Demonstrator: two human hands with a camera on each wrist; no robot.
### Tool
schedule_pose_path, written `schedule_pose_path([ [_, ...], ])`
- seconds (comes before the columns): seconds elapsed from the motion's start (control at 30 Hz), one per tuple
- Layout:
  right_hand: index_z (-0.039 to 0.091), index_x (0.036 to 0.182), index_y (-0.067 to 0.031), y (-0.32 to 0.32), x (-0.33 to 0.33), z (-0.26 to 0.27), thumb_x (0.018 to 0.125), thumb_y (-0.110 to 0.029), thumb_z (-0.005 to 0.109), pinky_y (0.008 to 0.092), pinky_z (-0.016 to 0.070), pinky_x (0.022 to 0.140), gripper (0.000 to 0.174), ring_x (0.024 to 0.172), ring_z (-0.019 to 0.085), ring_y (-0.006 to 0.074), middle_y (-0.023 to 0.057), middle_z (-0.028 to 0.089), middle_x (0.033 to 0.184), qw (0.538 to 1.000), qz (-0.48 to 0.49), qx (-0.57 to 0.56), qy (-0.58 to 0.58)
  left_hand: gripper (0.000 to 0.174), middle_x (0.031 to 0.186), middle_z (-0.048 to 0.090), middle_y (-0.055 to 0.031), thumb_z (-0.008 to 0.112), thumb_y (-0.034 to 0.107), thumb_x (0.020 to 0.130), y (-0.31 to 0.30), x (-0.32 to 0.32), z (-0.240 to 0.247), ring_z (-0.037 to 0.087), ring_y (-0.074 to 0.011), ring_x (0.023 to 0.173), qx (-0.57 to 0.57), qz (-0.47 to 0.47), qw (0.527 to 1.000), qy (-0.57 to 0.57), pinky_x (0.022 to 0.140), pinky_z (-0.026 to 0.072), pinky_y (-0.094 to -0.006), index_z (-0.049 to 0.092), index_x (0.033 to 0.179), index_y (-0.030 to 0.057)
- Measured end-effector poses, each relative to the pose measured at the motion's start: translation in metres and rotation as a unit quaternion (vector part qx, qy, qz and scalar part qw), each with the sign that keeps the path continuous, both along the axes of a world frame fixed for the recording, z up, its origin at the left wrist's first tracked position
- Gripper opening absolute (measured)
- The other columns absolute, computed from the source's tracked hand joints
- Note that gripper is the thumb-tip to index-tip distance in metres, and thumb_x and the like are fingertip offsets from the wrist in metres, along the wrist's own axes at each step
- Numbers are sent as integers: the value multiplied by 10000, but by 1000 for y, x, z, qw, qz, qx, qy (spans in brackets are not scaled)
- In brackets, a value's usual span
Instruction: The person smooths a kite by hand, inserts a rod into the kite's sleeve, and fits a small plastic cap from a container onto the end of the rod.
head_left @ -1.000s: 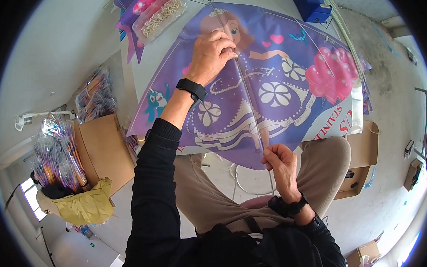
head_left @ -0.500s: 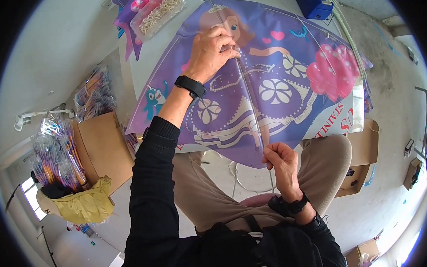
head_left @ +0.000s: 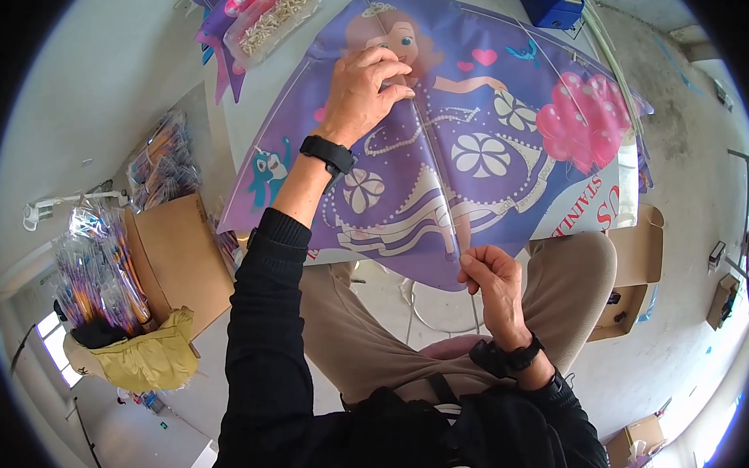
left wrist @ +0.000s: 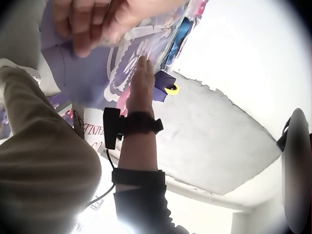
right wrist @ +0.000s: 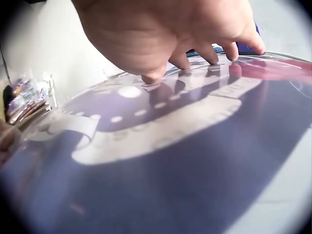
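Observation:
A purple kite [head_left: 480,155] printed with a princess lies face up over the table and reaches the person's knees. A thin rod [head_left: 438,174] runs down its middle. The left hand [head_left: 364,97] has curled fingers, with thumb and fingertips on the rod below the princess's face. Down at the kite's lower tip, the right hand [head_left: 495,288] pinches with thumb and forefinger at the rod's end. In the left wrist view, curled fingers [left wrist: 80,36] lie over the purple sheet. The right wrist view shows fingers [right wrist: 209,53] spread, tips at the sheet.
A clear pack of small pale pieces [head_left: 279,20] lies at the table's back left. At the back right stands a blue box [head_left: 551,9], with long pale rods [head_left: 603,52] beside it. A cardboard box [head_left: 176,252] and wrapped kites [head_left: 97,265] are on the left.
The kite and left hand have shifted slightly up and left in the head view. Both hands keep about the same places on the kite.

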State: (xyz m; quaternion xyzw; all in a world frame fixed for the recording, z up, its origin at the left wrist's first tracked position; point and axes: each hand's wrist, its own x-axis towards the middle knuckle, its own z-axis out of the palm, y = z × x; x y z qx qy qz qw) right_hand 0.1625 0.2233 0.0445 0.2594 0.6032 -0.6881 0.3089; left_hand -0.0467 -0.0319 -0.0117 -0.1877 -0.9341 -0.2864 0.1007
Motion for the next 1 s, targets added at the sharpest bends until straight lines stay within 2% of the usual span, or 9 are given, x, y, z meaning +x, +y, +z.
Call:
schedule_pose_path([
  [0.1, 663, 889, 25, -1, 0, 0, 907, -119, 631, 211, 406, 543, 148, 587, 495, 58, 26, 628, 693, 1000, 1, -6, 0, 211, 1051, 671, -55, 776, 124, 773, -4, 14, 10, 627, -265, 959, -35, 4, 993, 114, 850, 498, -375, 710, 958, 46],
  [0.23, 661, 891, 26, -2, 0, -4, 900, -120, 636, 212, 403, 544, 148, 588, 494, 59, 27, 627, 695, 1000, 0, -10, 7, 156, 1066, 654, -62, 749, 123, 787, 6, 71, 23, 588, -276, 1039, 15, 42, 998, 53, 935, 428, -414, 702, 921, 58],
  [0.33, 657, 908, 20, -1, 0, -4, 904, -134, 641, 208, 388, 572, 155, 612, 495, 61, 28, 625, 712, 1000, 16, -6, -2, 142, 1038, 656, -72, 740, 85, 792, 27, 124, 28, 604, -280, 994, 48, 65, 996, 32, 871, 471, -397, 691, 920, 49],
  [0.43, 656, 914, 19, 1, -1, 0, 904, -145, 644, 209, 387, 569, 164, 609, 493, 64, 30, 621, 714, 1000, 12, -18, -16, 121, 949, 659, -95, 711, 0, 806, 50, 175, 32, 647, -239, 789, 180, 140, 973, -46, 653, 517, -310, 681, 919, 29],
  [0.53, 661, 910, 21, 1, 1, -2, 893, -141, 648, 214, 387, 547, 164, 588, 491, 67, 33, 624, 714, 999, 2, -44, -24, 106, 891, 689, -63, 695, 44, 855, 80, 227, 45, 646, -155, 746, 318, 239, 884, -247, 660, 506, -266, 684, 954, 5],
  [0.6, 666, 906, 33, 1, 1, -6, 888, -119, 643, 215, 387, 531, 155, 574, 493, 67, 35, 630, 713, 998, -7, -57, -26, 163, 882, 708, -60, 666, 105, 905, 98, 252, 40, 651, -129, 744, 458, 265, 770, -357, 665, 503, -246, 685, 993, -30],
  [0.63, 666, 906, 33, 2, 2, -8, 888, -119, 643, 215, 387, 531, 155, 574, 493, 67, 35, 630, 713, 998, -5, -55, -26, 163, 882, 708, -60, 666, 105, 905, 107, 260, 38, 651, -129, 744, 460, 266, 768, -357, 665, 503, -246, 685, 993, -30],
  [0.73, 667, 912, 41, 4, 2, -15, 894, -116, 642, 205, 388, 533, 159, 568, 491, 62, 33, 629, 716, 996, -14, -82, -24, 226, 835, 700, -73, 656, 187, 929, 129, 268, 38, 663, -140, 735, 611, 311, 593, -421, 660, 503, -240, 685, 1004, -23],
  [1.0, 673, 953, 56, 8, 2, -18, 891, -92, 642, 205, 403, 534, 164, 571, 506, 66, 30, 630, 724, 996, -16, -80, -30, 186, 766, 677, -44, 680, 195, 906, 137, 260, 30, 608, -100, 644, 628, 329, 589, -388, 611, 477, -221, 688, 908, 9],
])
